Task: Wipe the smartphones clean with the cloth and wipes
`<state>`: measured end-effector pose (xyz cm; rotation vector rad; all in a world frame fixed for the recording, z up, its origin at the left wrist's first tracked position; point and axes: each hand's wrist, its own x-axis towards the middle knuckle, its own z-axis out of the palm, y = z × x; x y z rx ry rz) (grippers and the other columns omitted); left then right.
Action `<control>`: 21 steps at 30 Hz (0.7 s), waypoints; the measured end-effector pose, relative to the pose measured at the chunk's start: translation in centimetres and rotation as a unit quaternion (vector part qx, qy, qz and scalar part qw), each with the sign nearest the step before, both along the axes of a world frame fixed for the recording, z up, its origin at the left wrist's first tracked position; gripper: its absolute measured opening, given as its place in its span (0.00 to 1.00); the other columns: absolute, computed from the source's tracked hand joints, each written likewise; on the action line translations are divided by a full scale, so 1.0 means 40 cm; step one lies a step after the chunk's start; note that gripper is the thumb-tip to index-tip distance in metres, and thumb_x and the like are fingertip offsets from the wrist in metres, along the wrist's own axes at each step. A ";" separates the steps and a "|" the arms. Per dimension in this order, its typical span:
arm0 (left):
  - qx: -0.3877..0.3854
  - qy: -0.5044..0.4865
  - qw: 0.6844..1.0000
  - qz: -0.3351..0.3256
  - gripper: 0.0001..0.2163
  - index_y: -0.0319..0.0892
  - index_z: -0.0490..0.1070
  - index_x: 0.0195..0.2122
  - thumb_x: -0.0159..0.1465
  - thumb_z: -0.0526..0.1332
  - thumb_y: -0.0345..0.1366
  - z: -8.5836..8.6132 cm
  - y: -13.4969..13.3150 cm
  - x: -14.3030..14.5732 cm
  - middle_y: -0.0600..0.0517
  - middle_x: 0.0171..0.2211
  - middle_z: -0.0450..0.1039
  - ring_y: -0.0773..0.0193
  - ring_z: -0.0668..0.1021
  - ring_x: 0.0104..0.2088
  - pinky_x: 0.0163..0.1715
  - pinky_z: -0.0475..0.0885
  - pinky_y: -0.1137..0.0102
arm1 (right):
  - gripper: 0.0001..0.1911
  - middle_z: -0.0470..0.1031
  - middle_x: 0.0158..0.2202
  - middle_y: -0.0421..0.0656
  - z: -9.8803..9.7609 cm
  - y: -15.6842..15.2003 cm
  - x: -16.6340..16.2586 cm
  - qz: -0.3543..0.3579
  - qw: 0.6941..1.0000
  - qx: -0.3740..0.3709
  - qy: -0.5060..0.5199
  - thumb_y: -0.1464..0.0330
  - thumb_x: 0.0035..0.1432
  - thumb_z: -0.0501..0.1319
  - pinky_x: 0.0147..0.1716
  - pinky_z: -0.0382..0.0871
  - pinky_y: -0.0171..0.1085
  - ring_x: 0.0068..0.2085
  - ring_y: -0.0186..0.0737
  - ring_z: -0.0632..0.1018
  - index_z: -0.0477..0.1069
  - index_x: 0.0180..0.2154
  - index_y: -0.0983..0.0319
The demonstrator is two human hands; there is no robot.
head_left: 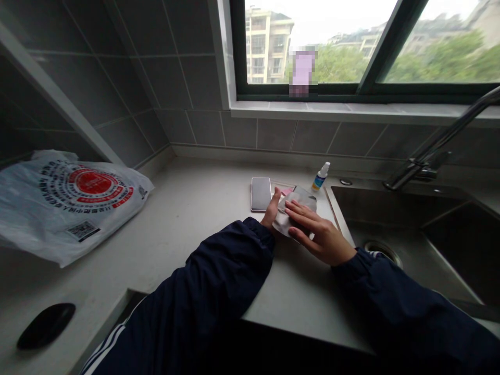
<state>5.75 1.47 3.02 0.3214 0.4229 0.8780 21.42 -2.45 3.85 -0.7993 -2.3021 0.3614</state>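
Observation:
A pale, thin sheet (299, 198), cloth or tissue, is held between my two hands above the counter. My left hand (271, 208) supports it from the left and below; the thumb sticks up and the other fingers are hidden behind it. Flat on top of the sheet lies my right hand (318, 234), fingers stretched out. Just left of the hands, a phone (261, 194) rests on the counter with its plain grey face up. Behind them, a small spray bottle (321, 176) with a blue and yellow label stands upright. Something pink (287, 191) shows partly behind the sheet.
A steel sink (414, 229) with a tap (414, 164) is on the right. A white plastic bag (97, 213) with red print lies left on the counter (203, 187). A black oval object (46, 326) is at the lower left. A window (344, 52) is behind.

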 end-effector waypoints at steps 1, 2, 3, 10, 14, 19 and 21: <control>-0.009 0.010 1.000 0.001 0.40 0.33 0.75 0.49 0.67 0.41 0.66 0.000 0.003 -0.003 0.39 0.33 0.79 0.50 0.83 0.42 0.49 0.76 0.57 | 0.26 0.66 0.67 0.46 0.003 -0.003 -0.001 0.012 1.000 -0.002 -0.002 0.66 0.68 0.60 0.67 0.62 0.60 0.70 0.51 0.63 0.64 0.66 0.55; -0.012 0.018 1.000 0.013 0.41 0.33 0.75 0.49 0.67 0.40 0.67 0.000 0.007 -0.005 0.40 0.31 0.79 0.50 0.83 0.40 0.47 0.77 0.57 | 0.26 0.67 0.67 0.46 0.006 -0.006 -0.002 0.024 1.000 -0.002 -0.001 0.66 0.68 0.61 0.67 0.62 0.60 0.70 0.50 0.64 0.65 0.66 0.54; -0.010 0.023 0.999 0.030 0.40 0.34 0.75 0.51 0.67 0.40 0.66 0.000 0.010 -0.007 0.41 0.30 0.78 0.50 0.83 0.38 0.45 0.78 0.57 | 0.26 0.68 0.66 0.45 0.008 -0.009 -0.003 0.035 0.999 0.000 0.001 0.66 0.68 0.61 0.67 0.63 0.60 0.69 0.50 0.65 0.65 0.65 0.53; -0.005 0.019 0.993 0.120 0.34 0.39 0.69 0.58 0.67 0.48 0.64 0.004 0.017 -0.010 0.44 0.34 0.79 0.54 0.83 0.33 0.38 0.78 0.61 | 0.16 0.79 0.57 0.43 0.006 -0.019 -0.019 0.035 0.997 0.026 0.068 0.68 0.66 0.62 0.60 0.75 0.54 0.61 0.48 0.76 0.77 0.55 0.53; 0.018 0.010 0.989 0.149 0.31 0.37 0.71 0.52 0.70 0.45 0.60 -0.001 0.019 -0.005 0.46 0.30 0.76 0.56 0.82 0.34 0.39 0.78 0.64 | 0.15 0.80 0.55 0.44 0.003 -0.021 -0.023 -0.006 0.997 0.040 0.068 0.68 0.66 0.62 0.58 0.77 0.53 0.58 0.48 0.79 0.78 0.53 0.53; 0.062 0.014 0.988 0.140 0.28 0.41 0.73 0.40 0.68 0.48 0.61 -0.009 0.025 -0.008 0.49 0.26 0.74 0.59 0.80 0.30 0.39 0.77 0.64 | 0.17 0.77 0.59 0.46 0.008 -0.022 -0.020 -0.041 0.998 0.041 0.036 0.65 0.66 0.63 0.59 0.76 0.53 0.59 0.48 0.78 0.76 0.56 0.55; 0.070 0.020 0.989 0.128 0.29 0.40 0.73 0.38 0.68 0.49 0.63 -0.010 0.027 -0.011 0.48 0.26 0.74 0.59 0.79 0.28 0.38 0.76 0.65 | 0.19 0.75 0.60 0.46 0.008 -0.020 -0.019 -0.054 0.998 0.035 0.024 0.64 0.66 0.63 0.60 0.74 0.53 0.60 0.49 0.77 0.75 0.58 0.55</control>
